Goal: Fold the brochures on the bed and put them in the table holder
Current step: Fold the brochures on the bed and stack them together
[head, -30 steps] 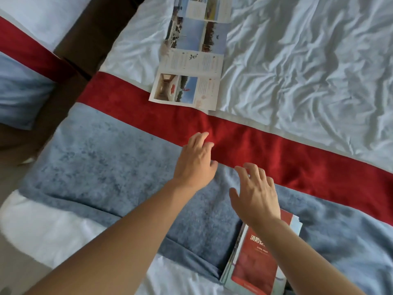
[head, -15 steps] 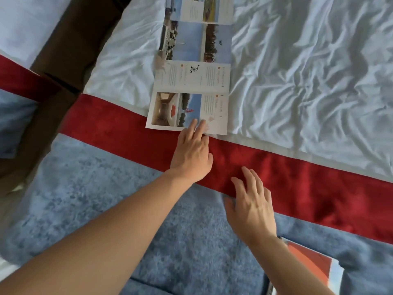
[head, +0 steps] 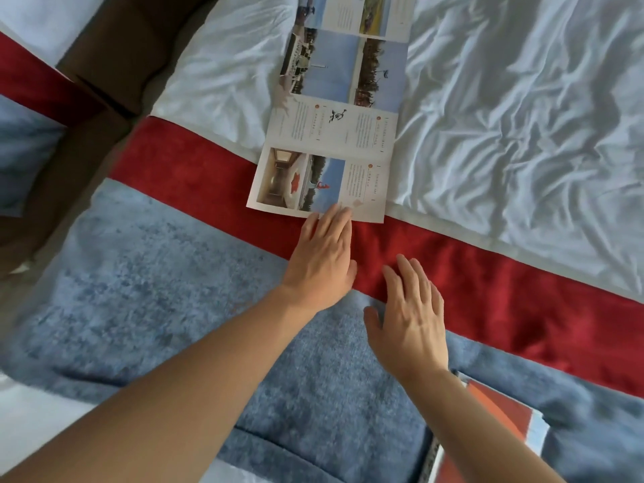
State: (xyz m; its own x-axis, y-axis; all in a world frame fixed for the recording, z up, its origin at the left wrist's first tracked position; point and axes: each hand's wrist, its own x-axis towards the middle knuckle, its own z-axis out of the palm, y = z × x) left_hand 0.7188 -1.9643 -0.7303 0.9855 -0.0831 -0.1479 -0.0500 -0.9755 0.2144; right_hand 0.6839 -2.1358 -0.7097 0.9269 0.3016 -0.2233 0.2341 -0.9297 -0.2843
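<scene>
I see my left hand [head: 322,263] stretched out flat, palm down, fingers together and extended, gripping nothing. Its fingertips [head: 336,212] rest on the near edge of the unfolded brochure [head: 334,134], close to that brochure's near right corner. My right hand [head: 409,318] is also flat and spread, holding nothing, palm down over the red band [head: 488,270] of the bed runner, well short of the unfolded brochure and just to the right of my left hand.

The unfolded brochure lies open in a long strip running from near to far across the bed. Its nearest panel, with a photo of a room and a small red figure, overlaps the red band; the panels beyond it, one with text and then ones with sky and building photos, lie on the wrinkled white sheet [head: 522,99], and the far end runs out of the top of the view.

Near me, the runner turns to a blue-grey plush section [head: 156,273], under both my forearms. At the near right, partly hidden by my right forearm, lies a stack of brochures [head: 501,416] with a red-orange cover on top, resting on the blue-grey section. To the far left a dark brown gap [head: 115,47] separates this bed from another one with the same red and blue bands.
</scene>
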